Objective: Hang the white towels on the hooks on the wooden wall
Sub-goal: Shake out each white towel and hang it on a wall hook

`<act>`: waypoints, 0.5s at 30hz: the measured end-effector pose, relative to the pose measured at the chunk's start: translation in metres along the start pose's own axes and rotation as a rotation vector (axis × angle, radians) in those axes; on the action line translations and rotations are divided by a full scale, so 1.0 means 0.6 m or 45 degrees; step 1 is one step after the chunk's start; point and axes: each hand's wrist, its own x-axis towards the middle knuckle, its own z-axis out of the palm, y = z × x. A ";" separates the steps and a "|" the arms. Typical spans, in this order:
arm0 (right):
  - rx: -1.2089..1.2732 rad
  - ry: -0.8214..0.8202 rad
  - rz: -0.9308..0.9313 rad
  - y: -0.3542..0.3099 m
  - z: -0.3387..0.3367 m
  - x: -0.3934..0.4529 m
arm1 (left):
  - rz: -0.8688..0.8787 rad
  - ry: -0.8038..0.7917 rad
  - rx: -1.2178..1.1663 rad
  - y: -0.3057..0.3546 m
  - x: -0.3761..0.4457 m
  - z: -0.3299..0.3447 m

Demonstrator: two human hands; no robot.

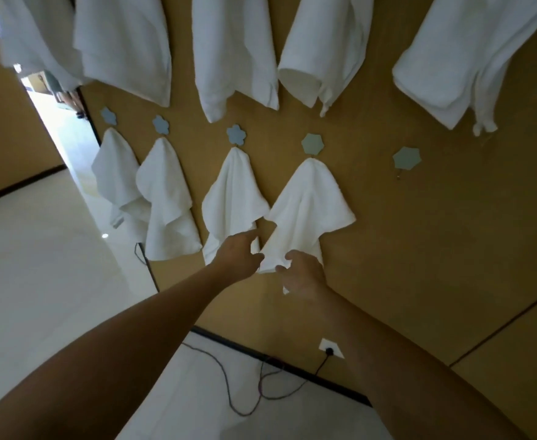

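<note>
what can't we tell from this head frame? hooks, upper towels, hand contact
- Upper row towels: tops cut off by the top edge, so what they hang from is unseen.
- Lower row: four small towels cover their hooks; only the bare fifth hook shows, too small for detail.
- Right hand: at the hem of the fourth small towel; the fingers are blurred, grip unclear.
- Left hand: contact with the towels is unclear.

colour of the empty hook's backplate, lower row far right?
Pale grey-green hook, flower-shaped; head view.
</note>
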 end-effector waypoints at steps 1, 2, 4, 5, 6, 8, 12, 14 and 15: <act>0.013 -0.014 -0.027 -0.018 0.007 -0.004 | -0.016 0.008 0.000 -0.014 -0.013 -0.011; 0.016 -0.036 -0.048 -0.038 0.016 -0.009 | -0.027 0.019 0.011 -0.029 -0.026 -0.023; 0.000 -0.081 -0.091 -0.085 0.039 -0.021 | -0.054 0.043 0.039 -0.065 -0.055 -0.053; -0.026 -0.089 -0.130 -0.111 0.053 -0.028 | -0.083 0.056 0.042 -0.087 -0.071 -0.070; -0.063 -0.099 -0.177 -0.139 0.068 -0.037 | -0.120 0.069 0.042 -0.111 -0.090 -0.089; -0.113 -0.148 -0.256 -0.201 0.105 -0.062 | -0.197 0.105 0.053 -0.166 -0.135 -0.129; -0.139 -0.257 -0.420 -0.340 0.202 -0.137 | -0.342 0.181 0.102 -0.303 -0.260 -0.213; -0.127 -0.333 -0.489 -0.413 0.261 -0.188 | -0.425 0.208 0.120 -0.377 -0.335 -0.256; -0.132 -0.377 -0.527 -0.451 0.292 -0.215 | -0.473 0.227 0.126 -0.414 -0.375 -0.278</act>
